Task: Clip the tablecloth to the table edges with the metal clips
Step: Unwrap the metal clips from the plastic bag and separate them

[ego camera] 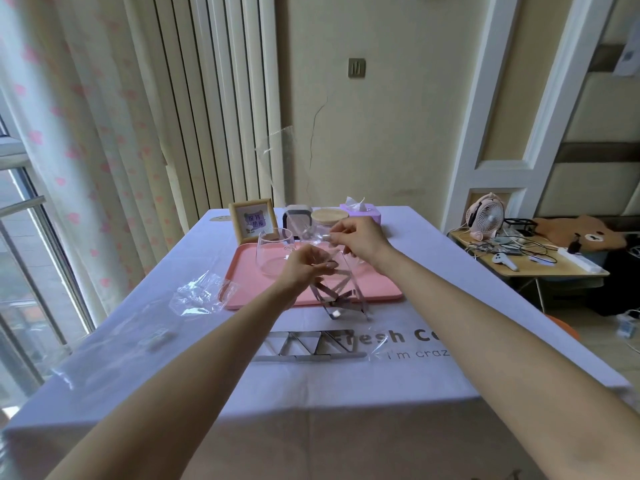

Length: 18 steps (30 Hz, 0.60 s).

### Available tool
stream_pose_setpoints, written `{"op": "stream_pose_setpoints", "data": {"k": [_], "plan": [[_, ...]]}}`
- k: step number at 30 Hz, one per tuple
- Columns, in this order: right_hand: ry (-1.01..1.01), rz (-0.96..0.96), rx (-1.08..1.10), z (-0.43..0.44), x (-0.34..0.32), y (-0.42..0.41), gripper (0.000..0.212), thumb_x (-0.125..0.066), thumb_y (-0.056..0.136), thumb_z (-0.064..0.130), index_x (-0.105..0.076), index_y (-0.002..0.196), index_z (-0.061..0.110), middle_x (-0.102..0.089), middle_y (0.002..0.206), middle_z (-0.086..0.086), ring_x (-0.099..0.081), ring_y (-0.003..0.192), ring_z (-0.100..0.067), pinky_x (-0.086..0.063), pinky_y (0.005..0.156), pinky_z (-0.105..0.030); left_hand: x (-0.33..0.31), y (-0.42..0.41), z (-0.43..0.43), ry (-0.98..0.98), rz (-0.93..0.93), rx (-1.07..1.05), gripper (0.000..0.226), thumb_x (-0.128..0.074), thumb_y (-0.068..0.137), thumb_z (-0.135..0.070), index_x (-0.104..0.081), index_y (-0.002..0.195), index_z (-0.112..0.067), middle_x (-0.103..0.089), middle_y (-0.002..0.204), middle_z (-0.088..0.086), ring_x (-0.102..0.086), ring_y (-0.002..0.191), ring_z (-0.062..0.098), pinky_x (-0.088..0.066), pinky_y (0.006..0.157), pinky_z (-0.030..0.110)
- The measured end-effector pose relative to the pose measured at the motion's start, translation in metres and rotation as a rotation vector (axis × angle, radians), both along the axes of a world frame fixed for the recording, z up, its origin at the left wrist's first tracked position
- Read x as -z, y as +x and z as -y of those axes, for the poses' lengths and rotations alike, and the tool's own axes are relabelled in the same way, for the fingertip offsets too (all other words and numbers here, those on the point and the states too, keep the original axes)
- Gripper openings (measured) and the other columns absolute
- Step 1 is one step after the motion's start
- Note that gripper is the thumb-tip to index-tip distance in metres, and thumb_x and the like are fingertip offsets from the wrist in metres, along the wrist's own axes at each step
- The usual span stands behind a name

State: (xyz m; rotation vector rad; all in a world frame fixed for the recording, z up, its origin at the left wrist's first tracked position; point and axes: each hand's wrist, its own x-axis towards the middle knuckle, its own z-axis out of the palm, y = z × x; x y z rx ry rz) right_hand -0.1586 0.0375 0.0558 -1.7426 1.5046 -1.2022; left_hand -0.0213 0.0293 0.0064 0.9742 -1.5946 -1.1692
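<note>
Both arms are reaching forward over the table. The left hand (306, 268) is pinching the clear plastic bag (349, 270) low down, fingers curled tight around it, and the right hand (360, 239) is pinching the bag's upper edge a little higher and further back. A bunch of metal clips (337, 299) is hanging tangled inside the bag, its lowest ends dangling just above the near rim of the pink tray (377, 289). A second set, a flat row of clips (304, 344), is lying on the pale lilac tablecloth (450, 271) nearer the person, beside the printed lettering. The cloth is draping loosely over the near edge, with no clip visible on it. An empty crumpled wrapper (201, 294) is lying left of the tray, touching its corner. A glass cup (275, 251) is standing on the tray behind the left hand. At the far end, a framed card (252, 220), a jar with a wooden lid (329, 216) and a purple tissue box (362, 211) are standing in a line.
</note>
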Motion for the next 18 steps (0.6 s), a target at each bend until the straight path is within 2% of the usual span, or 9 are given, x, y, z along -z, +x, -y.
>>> {"op": "stream_pose_setpoints", "data": {"k": [2,4,8,10,13,15,18], "plan": [[-0.046,0.051,-0.014,0.0,-0.001,0.003,0.009,-0.063,0.087,0.005,-0.062,0.08,0.011,-0.062,0.068,-0.005,-0.049,0.041,0.005,-0.034,0.041,-0.007,0.003,0.003,0.0,0.025,0.002,-0.022,0.015,-0.067,0.081,0.0,-0.055,0.089,-0.004,-0.064,0.077,0.007,-0.064,0.057,0.003,-0.048,0.053,0.017],[-0.068,0.086,-0.033,0.0,-0.004,0.007,0.007,-0.061,0.088,0.005,-0.061,0.083,0.009,-0.062,0.066,-0.003,-0.048,0.039,0.006,-0.034,0.041,-0.007,0.009,0.007,0.001,0.061,0.011,-0.02,0.016,-0.068,0.081,-0.004,-0.054,0.087,-0.008,-0.065,0.08,0.006,-0.066,0.067,0.009,-0.048,0.059,0.019],[-0.004,0.008,-0.063,0.0,0.001,0.014,0.011,-0.061,0.089,0.008,-0.06,0.079,0.011,-0.064,0.068,-0.005,-0.049,0.044,-0.006,-0.038,0.043,-0.015,0.025,0.012,-0.002,0.101,0.059,-0.019,0.014,-0.068,0.082,-0.002,-0.055,0.083,-0.007,-0.062,0.074,0.007,-0.064,0.065,0.01,-0.051,0.052,0.02],[0.039,0.0,-0.066,0.0,0.011,0.016,0.007,-0.06,0.089,0.009,-0.062,0.083,0.007,-0.066,0.07,-0.009,-0.05,0.048,-0.011,-0.042,0.044,-0.017,0.033,0.014,-0.005,0.144,0.036,-0.049,0.015,-0.067,0.082,0.0,-0.054,0.081,-0.008,-0.062,0.073,0.008,-0.065,0.061,0.013,-0.053,0.045,0.025],[0.035,0.064,-0.04,-0.002,0.021,0.015,0.01,-0.058,0.091,0.008,-0.063,0.094,0.001,-0.067,0.072,-0.011,-0.053,0.048,-0.013,-0.046,0.046,-0.019,0.042,0.02,-0.005,0.168,0.009,-0.081,0.015,-0.065,0.084,-0.002,-0.052,0.087,-0.008,-0.066,0.083,0.012,-0.066,0.067,0.018,-0.055,0.054,0.028],[0.016,0.118,-0.044,-0.003,0.021,0.014,0.007,-0.056,0.092,0.009,-0.061,0.087,0.008,-0.068,0.078,-0.015,-0.054,0.05,-0.015,-0.046,0.047,-0.02,0.04,0.022,-0.006,0.132,0.018,-0.111,0.019,-0.067,0.084,-0.007,-0.052,0.096,-0.006,-0.065,0.09,0.009,-0.063,0.075,0.016,-0.053,0.056,0.023],[-0.004,0.144,-0.05,-0.003,0.018,0.013,0.016,-0.055,0.093,0.012,-0.055,0.078,0.017,-0.068,0.081,-0.018,-0.054,0.052,-0.016,-0.046,0.05,-0.021,0.031,0.024,-0.008,-0.01,-0.003,-0.168,0.028,-0.069,0.083,-0.015,-0.054,0.103,-0.002,-0.063,0.087,0.002,-0.058,0.076,0.007,-0.047,0.057,0.008]]}}
